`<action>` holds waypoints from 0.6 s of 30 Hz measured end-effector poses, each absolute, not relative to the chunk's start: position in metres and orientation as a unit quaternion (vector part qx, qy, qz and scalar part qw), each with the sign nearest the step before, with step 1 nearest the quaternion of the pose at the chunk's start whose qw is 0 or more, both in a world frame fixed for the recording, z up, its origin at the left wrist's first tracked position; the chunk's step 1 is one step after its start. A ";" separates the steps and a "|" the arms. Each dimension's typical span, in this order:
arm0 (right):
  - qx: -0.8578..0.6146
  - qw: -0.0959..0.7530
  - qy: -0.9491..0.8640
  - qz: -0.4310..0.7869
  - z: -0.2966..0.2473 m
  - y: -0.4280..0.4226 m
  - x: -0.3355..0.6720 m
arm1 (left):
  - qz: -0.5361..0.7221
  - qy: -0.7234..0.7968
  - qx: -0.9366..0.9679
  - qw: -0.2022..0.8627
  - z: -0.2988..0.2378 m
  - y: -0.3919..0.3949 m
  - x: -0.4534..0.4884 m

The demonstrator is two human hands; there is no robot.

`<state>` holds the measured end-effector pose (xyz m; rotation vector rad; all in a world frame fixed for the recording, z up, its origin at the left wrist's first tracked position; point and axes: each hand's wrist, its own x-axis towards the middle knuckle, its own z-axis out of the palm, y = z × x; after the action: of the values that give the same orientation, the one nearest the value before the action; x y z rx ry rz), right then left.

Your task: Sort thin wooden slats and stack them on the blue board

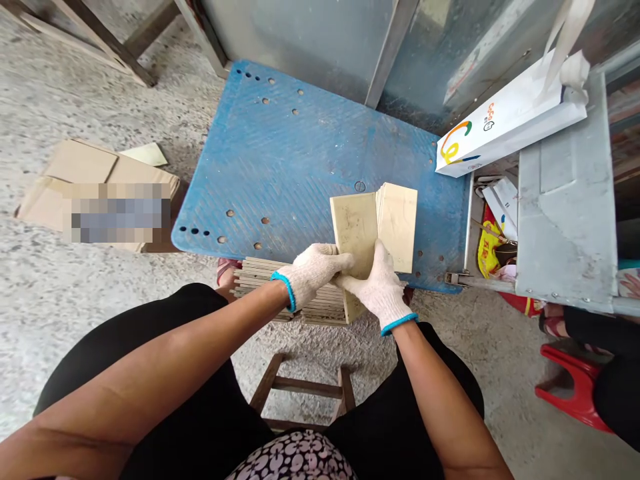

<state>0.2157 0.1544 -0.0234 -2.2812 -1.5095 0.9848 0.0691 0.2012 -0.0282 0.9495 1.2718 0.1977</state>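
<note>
Both of my hands wear white knit gloves with blue cuffs. My left hand [313, 270] grips the lower left edge of a pale rectangular board [355, 227] held upright over the near edge of the blue panel [280, 167]. My right hand [379, 285] is closed on the same board from the right, next to a small stack of similar pale boards [399, 223] standing on the panel. A larger pile of thin boards [260, 277] lies below my hands, at the panel's near edge.
A flattened cardboard box [85, 173] lies on the concrete floor at left. A white paper bag [505, 120] leans on a grey metal frame [570, 200] at right. A red plastic stool [575, 387] and another person's leg are at far right. A wooden stool [305, 387] stands between my knees.
</note>
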 end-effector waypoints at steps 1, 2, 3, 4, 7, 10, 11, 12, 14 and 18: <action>-0.778 0.119 -0.514 0.341 -0.023 0.156 0.214 | 0.096 0.569 0.423 0.698 -0.028 0.201 0.068; -0.778 0.119 -0.512 0.344 -0.023 0.157 0.212 | 0.104 0.569 0.419 0.700 -0.028 0.201 0.066; -0.778 0.117 -0.511 0.347 -0.023 0.158 0.211 | 0.109 0.569 0.414 0.702 -0.028 0.201 0.065; -0.777 0.117 -0.511 0.349 -0.024 0.160 0.209 | 0.113 0.571 0.410 0.702 -0.028 0.201 0.064; -0.773 0.128 -0.516 0.345 -0.024 0.162 0.204 | 0.121 0.579 0.401 0.699 -0.027 0.201 0.061; -0.771 0.152 -0.517 0.340 -0.023 0.167 0.200 | 0.133 0.580 0.407 0.692 -0.024 0.203 0.060; -0.772 0.158 -0.513 0.340 -0.023 0.170 0.199 | 0.140 0.577 0.408 0.693 -0.023 0.204 0.060; -0.775 0.163 -0.506 0.340 -0.022 0.173 0.199 | 0.154 0.568 0.404 0.701 -0.022 0.204 0.061; -0.787 0.161 -0.487 0.343 -0.022 0.179 0.200 | 0.196 0.526 0.385 0.732 -0.020 0.205 0.063; -0.813 0.160 -0.466 0.311 -0.025 0.192 0.212 | 0.243 0.484 0.396 0.741 -0.017 0.204 0.066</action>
<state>0.2117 0.1916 -0.0245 -2.3215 -1.3322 0.8879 0.0655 0.2039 -0.0171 0.8677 1.0619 0.5338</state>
